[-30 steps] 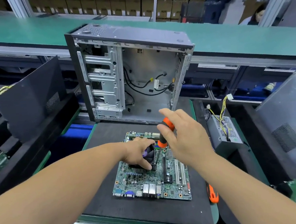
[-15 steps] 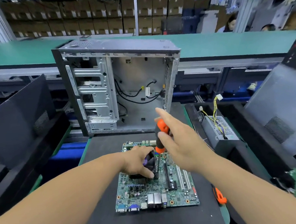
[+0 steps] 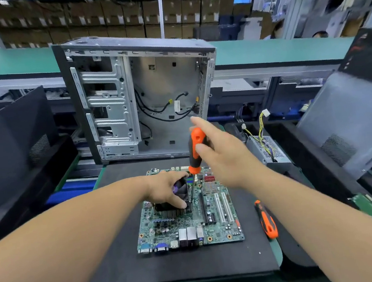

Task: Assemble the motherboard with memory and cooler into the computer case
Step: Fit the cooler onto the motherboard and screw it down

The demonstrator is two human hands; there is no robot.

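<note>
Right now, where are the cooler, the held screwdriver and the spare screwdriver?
cooler [image 3: 181, 188], head view, dark fan top
held screwdriver [image 3: 195, 146], head view, orange-black handle
spare screwdriver [image 3: 267, 220], head view, mid-handle

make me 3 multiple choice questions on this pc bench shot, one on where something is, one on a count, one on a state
1. Where does the motherboard lie?
A. inside the computer case
B. on the black mat in front of the case
C. on the green conveyor

2. How many orange-and-black screwdrivers show?
A. one
B. two
C. three

3. What is the left hand doing?
A. gripping the cooler on the board
B. resting flat on the mat
C. holding a cable

Answers:
1 B: the board lies flat on the black mat, and the computer case stands open behind it with only cables inside.
2 B: one screwdriver is upright in the right hand; a spare screwdriver lies on the mat to the right of the board.
3 A: its fingers curl round the cooler.
</note>
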